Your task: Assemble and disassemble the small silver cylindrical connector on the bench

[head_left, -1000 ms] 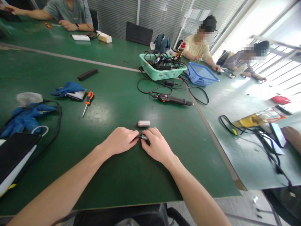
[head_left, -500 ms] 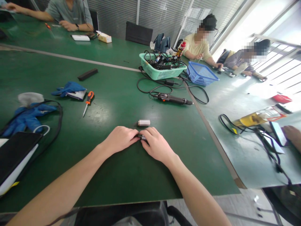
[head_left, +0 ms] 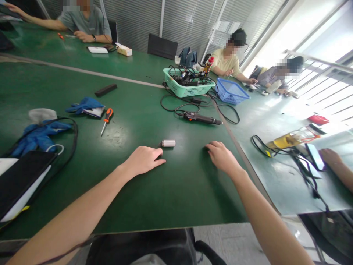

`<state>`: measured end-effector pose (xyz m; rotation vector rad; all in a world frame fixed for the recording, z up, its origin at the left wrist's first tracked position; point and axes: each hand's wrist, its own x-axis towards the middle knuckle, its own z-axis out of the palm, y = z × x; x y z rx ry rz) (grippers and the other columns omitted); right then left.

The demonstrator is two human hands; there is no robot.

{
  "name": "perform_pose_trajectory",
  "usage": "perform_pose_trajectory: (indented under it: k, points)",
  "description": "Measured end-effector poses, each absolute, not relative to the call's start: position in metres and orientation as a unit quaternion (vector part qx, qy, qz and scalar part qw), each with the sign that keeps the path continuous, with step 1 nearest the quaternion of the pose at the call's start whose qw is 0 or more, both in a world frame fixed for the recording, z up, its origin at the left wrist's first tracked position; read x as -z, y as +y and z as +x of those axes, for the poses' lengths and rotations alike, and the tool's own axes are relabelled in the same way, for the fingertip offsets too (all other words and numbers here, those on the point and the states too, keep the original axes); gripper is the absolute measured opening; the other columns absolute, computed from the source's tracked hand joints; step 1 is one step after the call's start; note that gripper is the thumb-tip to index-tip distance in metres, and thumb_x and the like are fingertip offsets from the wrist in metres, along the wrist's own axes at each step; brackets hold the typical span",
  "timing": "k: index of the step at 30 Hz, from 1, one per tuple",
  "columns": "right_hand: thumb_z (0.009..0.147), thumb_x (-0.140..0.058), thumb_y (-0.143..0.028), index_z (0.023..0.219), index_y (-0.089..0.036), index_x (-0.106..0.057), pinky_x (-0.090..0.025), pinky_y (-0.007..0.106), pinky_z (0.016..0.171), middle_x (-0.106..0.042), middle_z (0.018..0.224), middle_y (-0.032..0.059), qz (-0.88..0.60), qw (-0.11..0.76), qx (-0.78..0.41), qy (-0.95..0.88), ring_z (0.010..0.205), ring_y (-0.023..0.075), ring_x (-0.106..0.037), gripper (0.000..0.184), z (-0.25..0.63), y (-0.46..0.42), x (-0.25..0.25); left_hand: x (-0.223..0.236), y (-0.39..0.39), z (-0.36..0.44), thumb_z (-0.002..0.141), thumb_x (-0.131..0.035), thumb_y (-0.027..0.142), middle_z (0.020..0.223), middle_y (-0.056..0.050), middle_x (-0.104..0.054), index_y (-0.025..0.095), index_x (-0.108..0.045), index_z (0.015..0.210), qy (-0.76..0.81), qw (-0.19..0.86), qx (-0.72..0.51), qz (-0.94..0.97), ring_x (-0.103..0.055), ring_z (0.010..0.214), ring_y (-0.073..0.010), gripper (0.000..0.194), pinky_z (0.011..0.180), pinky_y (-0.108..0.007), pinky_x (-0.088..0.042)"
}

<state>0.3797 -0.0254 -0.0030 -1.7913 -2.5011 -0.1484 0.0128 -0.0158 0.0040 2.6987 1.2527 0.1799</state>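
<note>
A small silver metal cylinder (head_left: 168, 143) with a thin dark tip at its left end lies on the green table. My left hand (head_left: 143, 160) rests just left of and nearer than the cylinder, thumb apart from the fingers, nothing visible between them. Off to the right, my right hand (head_left: 222, 157) is held low over the table, its fingers curled together and pointing down. A dark spot shows at those fingertips; whether it is a part or shadow is unclear.
An electric screwdriver (head_left: 202, 118) with a cable lies beyond my hands, before a green basket (head_left: 190, 91) of tools and a blue basket (head_left: 233, 96). Leftward are an orange-handled screwdriver (head_left: 107, 121), blue gloves (head_left: 37, 138) and a black tablet-like slab (head_left: 26, 180). Co-workers sit around.
My hands were together on a small dark-and-silver part. My right hand has moved away to the right, and that part no longer shows. The left hand's thumb has spread; the cylinder stays put.
</note>
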Motion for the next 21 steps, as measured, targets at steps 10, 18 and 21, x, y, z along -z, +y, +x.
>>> perform_pose_trajectory:
  k: [10, 18, 21]
  points:
    - [0.09, -0.044, -0.017, 0.121, -0.013, -0.066, -0.048, 0.039, 0.098, -0.065, 0.111, 0.0154, -0.604, 0.016, 0.064, -0.795, 0.104, 0.0258, -0.061, 0.039, 0.495, -0.018, 0.03, -0.005, -0.019, 0.009, 0.095, -0.045, 0.044, 0.087, -0.004, -0.073, 0.022, -0.062, 0.092, 0.411, 0.068, -0.079, 0.906, -0.069, 0.076, -0.0207, 0.028, 0.066, -0.03, -0.045]
    - [0.088, -0.051, -0.028, 0.137, -0.01, -0.053, -0.047, 0.043, 0.098, -0.066, 0.115, 0.0169, -0.643, 0.009, 0.062, -0.764, 0.108, 0.0296, -0.06, 0.053, 0.481, -0.023, 0.012, -0.004, -0.02, 0.007, 0.095, -0.045, 0.038, 0.085, -0.004, -0.074, 0.022, -0.062, 0.09, 0.407, 0.067, -0.093, 0.906, -0.069, 0.074, -0.0199, 0.025, 0.066, -0.03, -0.046]
    - [0.089, -0.051, -0.03, 0.133, -0.011, -0.056, -0.046, 0.046, 0.099, -0.065, 0.114, 0.0172, -0.646, 0.061, 0.091, -0.755, 0.111, 0.0318, -0.058, 0.049, 0.432, -0.026, -0.003, -0.005, -0.02, 0.007, 0.096, -0.044, 0.038, 0.085, -0.004, -0.074, 0.022, -0.062, 0.09, 0.408, 0.07, -0.092, 0.906, -0.069, 0.074, -0.0204, 0.025, 0.067, -0.03, -0.046]
